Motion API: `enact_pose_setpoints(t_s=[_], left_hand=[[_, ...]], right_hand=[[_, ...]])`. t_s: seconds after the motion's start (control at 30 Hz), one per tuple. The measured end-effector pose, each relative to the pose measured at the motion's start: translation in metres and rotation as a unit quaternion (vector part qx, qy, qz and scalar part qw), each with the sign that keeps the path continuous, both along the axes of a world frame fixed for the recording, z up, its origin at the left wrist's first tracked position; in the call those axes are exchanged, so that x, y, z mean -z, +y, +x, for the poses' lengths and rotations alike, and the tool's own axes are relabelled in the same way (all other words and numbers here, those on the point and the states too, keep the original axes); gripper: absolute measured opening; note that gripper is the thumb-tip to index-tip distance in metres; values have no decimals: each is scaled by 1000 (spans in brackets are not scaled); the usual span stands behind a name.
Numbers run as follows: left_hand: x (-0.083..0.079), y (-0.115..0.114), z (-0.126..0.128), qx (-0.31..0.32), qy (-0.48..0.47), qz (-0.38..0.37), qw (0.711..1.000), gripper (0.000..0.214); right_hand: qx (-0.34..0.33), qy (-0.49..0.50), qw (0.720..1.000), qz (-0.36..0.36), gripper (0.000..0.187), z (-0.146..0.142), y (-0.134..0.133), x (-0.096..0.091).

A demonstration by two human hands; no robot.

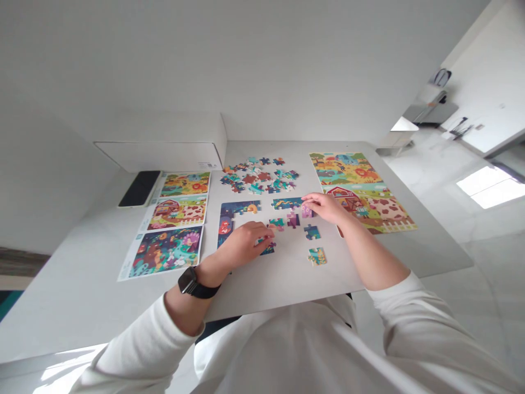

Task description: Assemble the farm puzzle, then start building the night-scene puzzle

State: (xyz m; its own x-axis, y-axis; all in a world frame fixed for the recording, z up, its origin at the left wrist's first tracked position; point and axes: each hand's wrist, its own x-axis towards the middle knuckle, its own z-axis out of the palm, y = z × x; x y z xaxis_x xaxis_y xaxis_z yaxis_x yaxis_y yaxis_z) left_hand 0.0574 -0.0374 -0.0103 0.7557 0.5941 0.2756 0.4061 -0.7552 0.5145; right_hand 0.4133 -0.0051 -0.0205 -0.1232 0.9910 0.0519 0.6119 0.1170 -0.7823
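Note:
My left hand (248, 241), with a black watch (192, 282) on its wrist, is low over the table with its fingers curled. Its fingertips are at a dark puzzle piece (268, 247) and just below a teal puzzle piece (276, 224); what they grip is hidden. On the right, the fingertips of my right hand (326, 207) are closed on a purple puzzle piece (307, 212). A joined dark blue strip (285, 203) lies above it, and a purple-magenta piece (293, 220) to its left. A joined corner section (227, 210) lies partly behind my left hand.
Loose puzzle pieces (258, 178) are heaped at the back. Two single pieces, a blue one (312, 232) and a teal-orange one (317, 256), lie nearer me. Finished puzzles (369, 208) lie right; a picture sheet (166, 251), phone (140, 189) and white box (159, 156) are left.

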Motion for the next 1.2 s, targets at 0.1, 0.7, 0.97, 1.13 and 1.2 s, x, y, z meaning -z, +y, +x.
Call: enact_pose_setpoints(t_s=[0.1, 0.7, 0.97, 1.13, 1.2], left_hand=[[0, 0, 0, 1, 5, -5, 1000, 17], [-4, -2, 1, 17, 20, -9, 1000, 23], [-3, -3, 1, 21, 22, -6, 1000, 23], [0, -2, 0, 18, 22, -3, 1000, 22], [0, -2, 0, 18, 23, -2, 1000, 21]], right_hand=[[-2, -52, 999, 14, 35, 1, -3, -1], [14, -100, 995, -2, 19, -9, -16, -13], [21, -97, 995, 25, 21, -5, -11, -5], [30, -97, 995, 24, 25, -3, -8, 0], [34, -109, 993, 34, 26, -2, -8, 0]])
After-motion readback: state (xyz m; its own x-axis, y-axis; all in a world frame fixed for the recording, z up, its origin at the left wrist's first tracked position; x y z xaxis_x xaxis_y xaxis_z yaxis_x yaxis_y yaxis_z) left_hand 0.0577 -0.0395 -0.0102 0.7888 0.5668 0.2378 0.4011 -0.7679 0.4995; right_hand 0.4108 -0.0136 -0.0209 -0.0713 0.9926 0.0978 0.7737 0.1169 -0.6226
